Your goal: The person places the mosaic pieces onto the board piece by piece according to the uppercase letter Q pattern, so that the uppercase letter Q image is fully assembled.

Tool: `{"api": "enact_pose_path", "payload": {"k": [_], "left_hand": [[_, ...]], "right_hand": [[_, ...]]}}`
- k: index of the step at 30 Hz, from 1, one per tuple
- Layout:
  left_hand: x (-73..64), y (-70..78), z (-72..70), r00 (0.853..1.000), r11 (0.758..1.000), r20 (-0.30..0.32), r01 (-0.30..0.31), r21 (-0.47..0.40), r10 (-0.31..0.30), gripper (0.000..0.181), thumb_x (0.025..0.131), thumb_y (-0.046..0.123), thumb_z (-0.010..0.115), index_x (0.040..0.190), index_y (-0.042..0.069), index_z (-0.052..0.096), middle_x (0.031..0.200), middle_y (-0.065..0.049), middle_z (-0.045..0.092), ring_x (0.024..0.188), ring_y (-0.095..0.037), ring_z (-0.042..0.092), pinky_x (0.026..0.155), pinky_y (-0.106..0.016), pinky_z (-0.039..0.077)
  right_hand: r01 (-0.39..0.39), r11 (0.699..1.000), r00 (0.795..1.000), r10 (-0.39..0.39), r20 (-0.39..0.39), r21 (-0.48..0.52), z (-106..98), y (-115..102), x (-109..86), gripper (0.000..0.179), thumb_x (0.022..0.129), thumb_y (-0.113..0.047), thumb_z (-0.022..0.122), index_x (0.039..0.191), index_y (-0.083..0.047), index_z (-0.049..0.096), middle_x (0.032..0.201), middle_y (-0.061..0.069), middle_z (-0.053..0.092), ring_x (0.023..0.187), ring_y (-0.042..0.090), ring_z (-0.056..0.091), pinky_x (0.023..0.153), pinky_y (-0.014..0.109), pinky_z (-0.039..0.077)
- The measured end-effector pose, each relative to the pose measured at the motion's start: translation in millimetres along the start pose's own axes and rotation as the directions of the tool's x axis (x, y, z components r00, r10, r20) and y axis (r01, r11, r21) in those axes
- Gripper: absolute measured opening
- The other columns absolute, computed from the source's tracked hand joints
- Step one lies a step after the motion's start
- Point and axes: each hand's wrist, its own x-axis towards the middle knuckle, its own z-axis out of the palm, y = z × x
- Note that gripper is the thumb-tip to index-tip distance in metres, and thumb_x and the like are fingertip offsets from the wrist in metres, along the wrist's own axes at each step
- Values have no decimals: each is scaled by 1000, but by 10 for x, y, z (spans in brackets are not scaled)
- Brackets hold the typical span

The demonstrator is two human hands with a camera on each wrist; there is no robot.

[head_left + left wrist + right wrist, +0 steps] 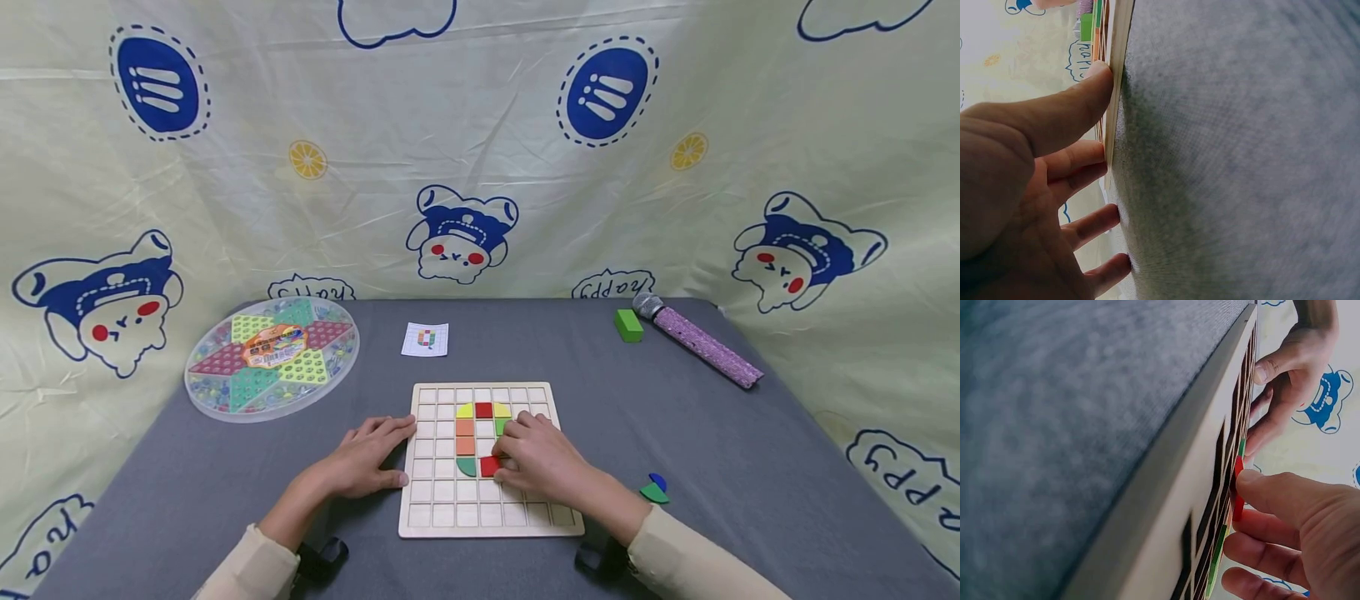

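Observation:
A wooden grid board [438, 521] lies on the table in front of me. My left hand [367, 458] rests at its left edge, fingers spread, and in the left wrist view the thumb [1079, 103] touches the rim. My right hand [540, 457] is over the board, pinching a red square tile [1239, 487] between thumb and fingers, low over the grid. Set in the cells are another red square [483, 410], two orange squares [465, 437], yellow quarter-rounds [465, 411], a green quarter-round [467, 467] and a green tile [502, 427], partly covered by my right hand.
Right of the board lie a loose green piece [654, 494] and a blue piece [658, 481]. A small pattern card [425, 339] is behind the board. A round Chinese checkers set [272, 358] stands back left; a green block [628, 326] and a glittery microphone [701, 343] lie back right.

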Motion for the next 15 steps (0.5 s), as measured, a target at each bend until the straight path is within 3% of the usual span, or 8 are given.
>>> {"api": "enact_pose_path", "payload": {"k": [15], "left_hand": [[6,-2,8,1000,1000,-2,5,3,-5,72,85,34,68,145,11,37,152,-6,34,136,-34,30,101,-58,25]], "right_hand": [[-3,1000,1000,3,-10,-5,11,-23,8,18,73,-33,77,84,-20,72,80,-8,60,78,12,46,70,28,38]]}}
